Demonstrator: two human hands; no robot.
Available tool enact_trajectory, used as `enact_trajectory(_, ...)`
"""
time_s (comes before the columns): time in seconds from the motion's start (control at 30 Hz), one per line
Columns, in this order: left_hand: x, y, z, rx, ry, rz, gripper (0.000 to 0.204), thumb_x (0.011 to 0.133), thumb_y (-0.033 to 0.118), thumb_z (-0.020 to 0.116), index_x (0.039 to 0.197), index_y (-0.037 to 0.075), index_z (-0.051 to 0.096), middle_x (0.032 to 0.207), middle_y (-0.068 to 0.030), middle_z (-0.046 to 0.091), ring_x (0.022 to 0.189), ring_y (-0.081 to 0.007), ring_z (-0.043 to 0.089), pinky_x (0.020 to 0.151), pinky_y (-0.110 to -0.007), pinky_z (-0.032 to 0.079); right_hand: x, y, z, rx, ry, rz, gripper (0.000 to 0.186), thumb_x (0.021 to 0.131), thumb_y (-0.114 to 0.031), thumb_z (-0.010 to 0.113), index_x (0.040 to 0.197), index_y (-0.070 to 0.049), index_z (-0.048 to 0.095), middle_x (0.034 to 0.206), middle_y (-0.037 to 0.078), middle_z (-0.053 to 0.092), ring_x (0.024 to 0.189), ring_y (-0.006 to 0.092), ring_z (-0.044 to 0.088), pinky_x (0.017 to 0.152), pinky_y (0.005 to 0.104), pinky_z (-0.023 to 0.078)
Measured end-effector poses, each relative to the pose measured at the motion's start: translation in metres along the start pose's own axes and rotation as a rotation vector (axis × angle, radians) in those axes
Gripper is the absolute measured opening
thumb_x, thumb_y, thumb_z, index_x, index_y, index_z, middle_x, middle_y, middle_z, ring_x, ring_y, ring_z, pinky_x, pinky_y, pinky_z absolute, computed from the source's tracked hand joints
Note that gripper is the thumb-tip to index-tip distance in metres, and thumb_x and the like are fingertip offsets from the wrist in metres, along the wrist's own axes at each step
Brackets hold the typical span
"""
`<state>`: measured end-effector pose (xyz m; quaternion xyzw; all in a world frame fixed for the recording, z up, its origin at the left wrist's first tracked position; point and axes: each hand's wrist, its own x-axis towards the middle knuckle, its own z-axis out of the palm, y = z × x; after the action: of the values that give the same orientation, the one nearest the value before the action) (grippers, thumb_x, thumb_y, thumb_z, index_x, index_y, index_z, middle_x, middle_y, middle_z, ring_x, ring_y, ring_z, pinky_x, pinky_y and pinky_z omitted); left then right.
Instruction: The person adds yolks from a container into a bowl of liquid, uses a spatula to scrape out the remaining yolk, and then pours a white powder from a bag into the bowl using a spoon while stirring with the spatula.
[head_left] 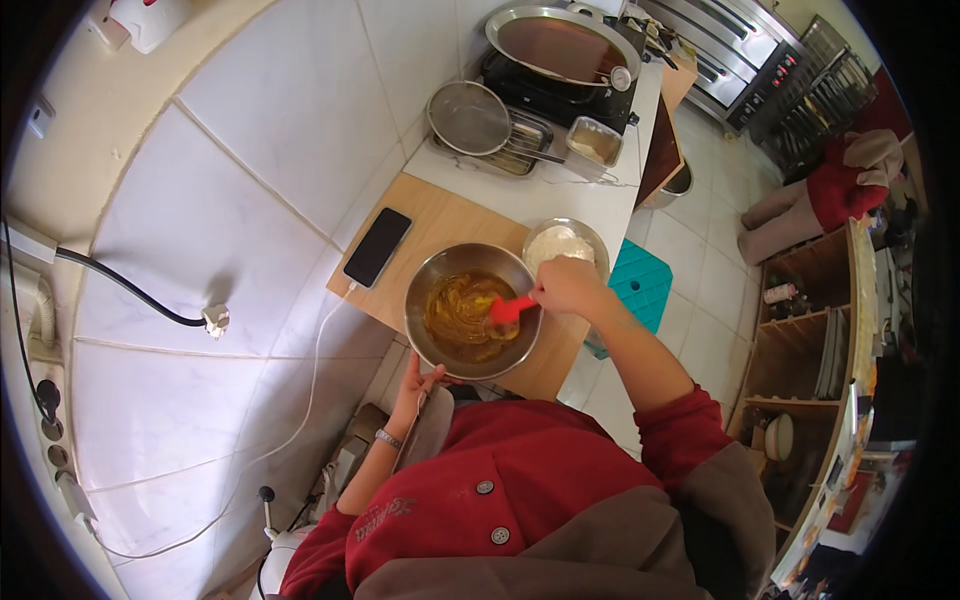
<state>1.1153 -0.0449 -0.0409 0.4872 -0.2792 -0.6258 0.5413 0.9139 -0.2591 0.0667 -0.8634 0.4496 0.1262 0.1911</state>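
Note:
A steel mixing bowl [418, 338] stands at the front of the wooden board, with a glossy yellow-brown mixture [462, 320] streaked inside it. My right hand [572, 288] is closed around the handle of a red spatula [508, 310], whose head dips into the mixture. My left hand [424, 380] steadies the bowl at its near left edge, thumb beside it and some fingers hidden beneath. Just beyond my right hand, a smaller metal bowl [601, 243] contains white powder [560, 244], partly covered by the hand.
A black phone [378, 247] with a charging cable lies on the wooden board [440, 212]. Farther back are a sieve [468, 118], a small metal tin [594, 143] and a wide pan of brown liquid [560, 45] on a stove. A person [835, 190] bends at the right beside shelves.

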Motion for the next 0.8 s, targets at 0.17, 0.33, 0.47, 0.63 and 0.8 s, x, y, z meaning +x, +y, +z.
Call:
enact_trajectory(0.17, 0.002, -0.006, -0.008, 0.01, -0.013, -0.03, 0.065, 0.09, 0.016, 0.051, 0.139, 0.012, 0.008, 0.094, -0.0125, 0.062, 0.084, -0.0189, 0.062, 0.075, -0.028, 0.047, 0.002, -0.014, 0.027, 0.153, 0.129, -0.198, 0.015, 0.07, -0.027, 0.06, 0.071, -0.015, 0.07, 0.064, 0.01, 0.062, 0.064, 0.0282, 0.061, 0.057, 0.0376, 0.048)
enact_trajectory(0.33, 0.001, -0.001, 0.0, 0.0, 0.017, -0.012, 0.066, 0.09, 0.017, 0.052, 0.139, 0.011, 0.009, 0.091, -0.0119, 0.062, 0.084, -0.019, 0.062, 0.074, -0.027, 0.047, 0.005, -0.002, 0.01, 0.031, 0.097, -0.068, 0.018, 0.071, -0.023, 0.057, 0.067, -0.007, 0.066, 0.066, 0.014, 0.061, 0.065, 0.0323, 0.061, 0.057, 0.0405, 0.048)
enact_trajectory(0.47, -0.004, 0.003, -0.001, 0.083, 0.109, -0.122, 0.061, 0.088, 0.02, 0.055, 0.135, 0.009, 0.018, 0.089, -0.009, 0.061, 0.076, -0.0144, 0.06, 0.066, -0.025, 0.046, 0.001, -0.013, 0.029, 0.074, 0.113, -0.144, 0.017, 0.072, -0.026, 0.058, 0.07, -0.012, 0.068, 0.065, 0.012, 0.062, 0.063, 0.0303, 0.06, 0.056, 0.0393, 0.048)
enact_trajectory(0.63, -0.021, -0.003, -0.034, 0.169, 0.298, -0.12, 0.036, 0.088, 0.029, 0.056, 0.115, 0.008, 0.048, 0.078, -0.0003, 0.055, 0.059, -0.0075, 0.048, 0.054, -0.02, 0.037, -0.003, -0.004, 0.005, 0.025, 0.119, 0.052, 0.019, 0.074, -0.027, 0.058, 0.072, -0.01, 0.067, 0.067, 0.012, 0.062, 0.068, 0.0294, 0.062, 0.059, 0.0402, 0.048)
enact_trajectory(0.8, -0.017, 0.022, -0.034, 0.131, 0.539, -0.209, 0.035, 0.088, 0.044, 0.05, 0.092, 0.009, 0.055, 0.056, 0.0061, 0.038, 0.048, -0.0064, 0.033, 0.046, -0.021, 0.027, -0.009, -0.013, 0.023, 0.146, 0.0, -0.158, 0.017, 0.074, -0.026, 0.058, 0.074, -0.013, 0.068, 0.069, 0.01, 0.063, 0.067, 0.0273, 0.062, 0.058, 0.0379, 0.048)
